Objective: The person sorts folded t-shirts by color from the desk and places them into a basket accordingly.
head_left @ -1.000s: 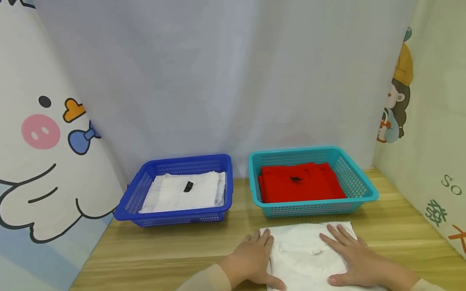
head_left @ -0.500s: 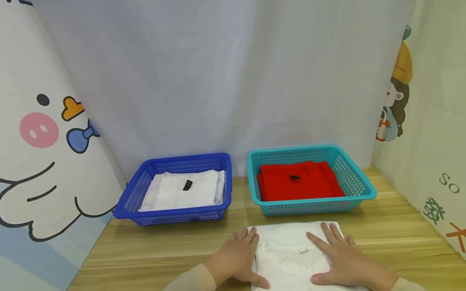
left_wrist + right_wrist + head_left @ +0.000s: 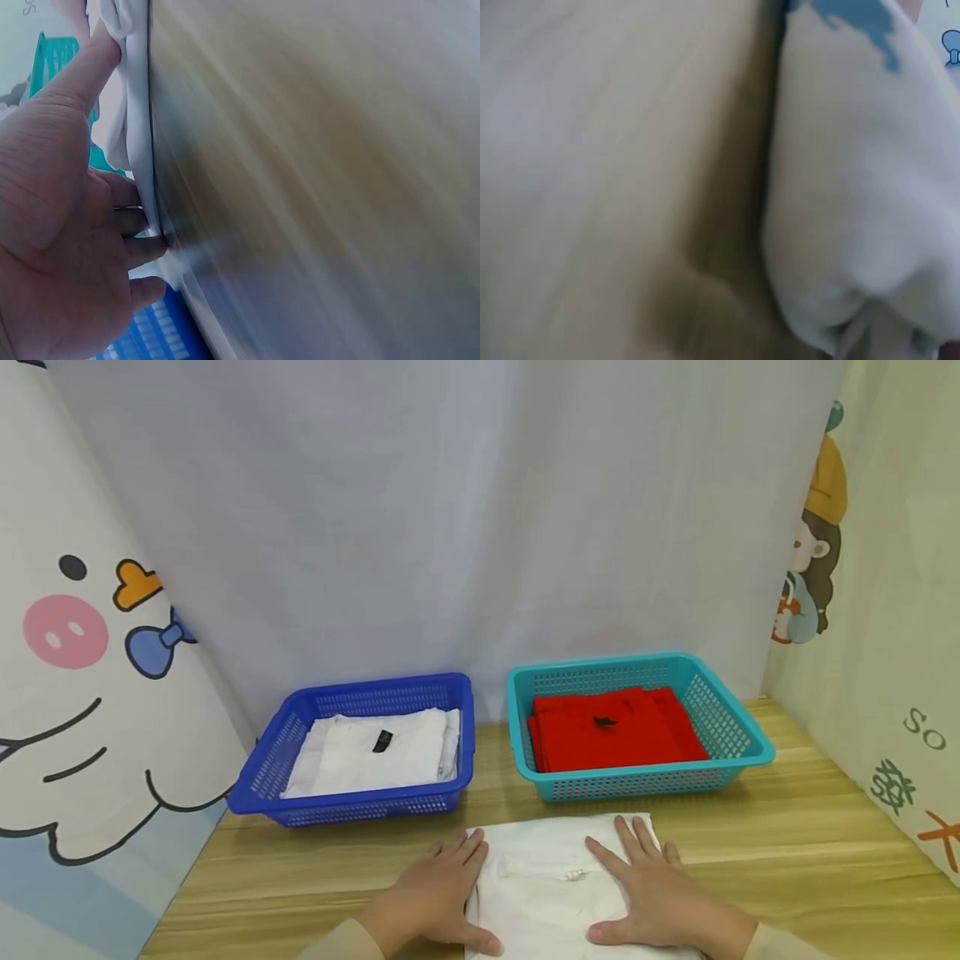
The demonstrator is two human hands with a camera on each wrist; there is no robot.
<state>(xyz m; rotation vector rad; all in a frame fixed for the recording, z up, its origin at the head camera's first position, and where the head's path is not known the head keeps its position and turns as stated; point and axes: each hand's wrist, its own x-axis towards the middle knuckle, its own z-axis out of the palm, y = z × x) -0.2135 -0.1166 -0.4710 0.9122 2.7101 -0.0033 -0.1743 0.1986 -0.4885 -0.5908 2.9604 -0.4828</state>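
A folded white garment [image 3: 540, 906], likely a shirt with a small pale label near its neckline, lies flat on the table at the bottom of the head view. My left hand [image 3: 435, 893] rests along its left edge, fingers extended and thumb on the cloth. In the left wrist view, those fingertips touch the side of the folded layers [image 3: 139, 127]. My right hand [image 3: 656, 893] lies spread over the garment's right side, palm down. The right wrist view is blurred; white cloth [image 3: 840, 165] with a blue patch fills its right half.
Behind the garment stand a dark blue basket [image 3: 352, 797] holding folded white clothes [image 3: 405, 752] and a teal basket [image 3: 637, 785] holding folded red clothes [image 3: 615, 735]. The wooden table [image 3: 247, 893] meets a pale curtain [image 3: 390, 527] at the back and printed cloths at both sides.
Both hands have slid the folded white garment leftward across the table, keeping their places on its two sides. The baskets shift only slightly in view.
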